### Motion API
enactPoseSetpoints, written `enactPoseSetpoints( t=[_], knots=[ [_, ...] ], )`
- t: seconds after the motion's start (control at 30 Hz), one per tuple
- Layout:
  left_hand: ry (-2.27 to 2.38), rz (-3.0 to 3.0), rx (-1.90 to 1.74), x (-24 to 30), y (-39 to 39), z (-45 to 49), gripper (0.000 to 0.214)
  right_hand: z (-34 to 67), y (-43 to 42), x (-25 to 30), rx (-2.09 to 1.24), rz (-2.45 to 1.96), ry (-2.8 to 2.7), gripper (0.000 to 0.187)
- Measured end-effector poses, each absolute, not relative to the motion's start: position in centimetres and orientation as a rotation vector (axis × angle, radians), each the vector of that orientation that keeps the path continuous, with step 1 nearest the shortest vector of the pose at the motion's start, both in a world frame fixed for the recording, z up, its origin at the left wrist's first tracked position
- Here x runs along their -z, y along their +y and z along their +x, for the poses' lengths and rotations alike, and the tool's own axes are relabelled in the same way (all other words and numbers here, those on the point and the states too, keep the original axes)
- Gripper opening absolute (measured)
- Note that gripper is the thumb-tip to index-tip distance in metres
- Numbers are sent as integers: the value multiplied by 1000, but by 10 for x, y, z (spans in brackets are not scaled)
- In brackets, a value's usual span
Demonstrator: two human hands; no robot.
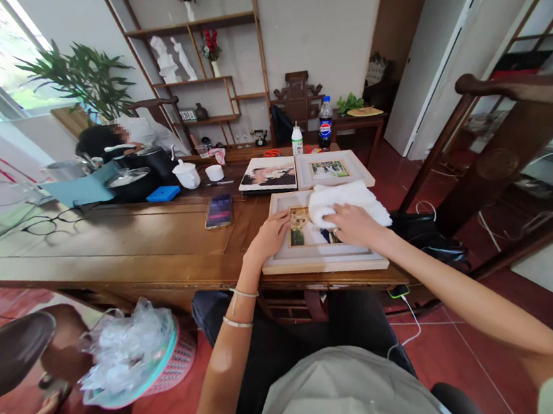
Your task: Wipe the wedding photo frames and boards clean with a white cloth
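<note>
A light wooden picture frame with a photo lies flat at the near edge of the wooden table. My left hand rests flat on the frame's left side, fingers stretched out. My right hand presses down on a white cloth that lies bunched over the photo's glass. Behind it lie a second framed photo and an unframed print.
A phone lies left of the frame. Further back stand a white teapot, a cup, pots, a blue box, a white bottle and a cola bottle. A person sits at the far left. A basket of plastic sits on the floor.
</note>
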State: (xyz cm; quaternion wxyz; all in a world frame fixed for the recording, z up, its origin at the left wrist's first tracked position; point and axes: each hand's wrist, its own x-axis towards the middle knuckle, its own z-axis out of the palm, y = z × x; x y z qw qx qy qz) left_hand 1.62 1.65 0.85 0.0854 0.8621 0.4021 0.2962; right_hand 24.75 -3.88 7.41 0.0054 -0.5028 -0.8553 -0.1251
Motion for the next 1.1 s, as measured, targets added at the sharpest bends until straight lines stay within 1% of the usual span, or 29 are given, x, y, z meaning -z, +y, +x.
enactPoseSetpoints(
  t=[0.17, 0.27, 0.4, 0.5, 0.67, 0.77, 0.93, 1.1],
  knots=[
    [1192, 2566, -897, -8, 17, 17, 36, 230, -112, -87, 237, -1488, -2756, 34],
    [1180, 2570, -905, -7, 18, 17, 36, 223, -130, -83, 147, -1338, -2721, 34],
    [1176, 2593, -886, -6, 19, 16, 36, 230, -103, -66, 140, -1311, -2618, 36],
    [1207, 2573, -872, -6, 19, 17, 37, 244, -58, -57, 252, -1425, -2544, 36],
    [1224, 2555, -869, -6, 17, 18, 35, 256, 7, -57, 447, -1531, -2361, 38],
    [1216, 2569, -873, -8, 17, 18, 35, 250, 24, -60, 466, -1540, -2415, 41],
    [1196, 2550, -885, -8, 18, 18, 38, 233, 5, -68, 375, -1502, -2682, 42],
    [1203, 2542, -897, -9, 19, 17, 39, 227, -65, -87, 204, -1435, -2819, 39]
  ],
)
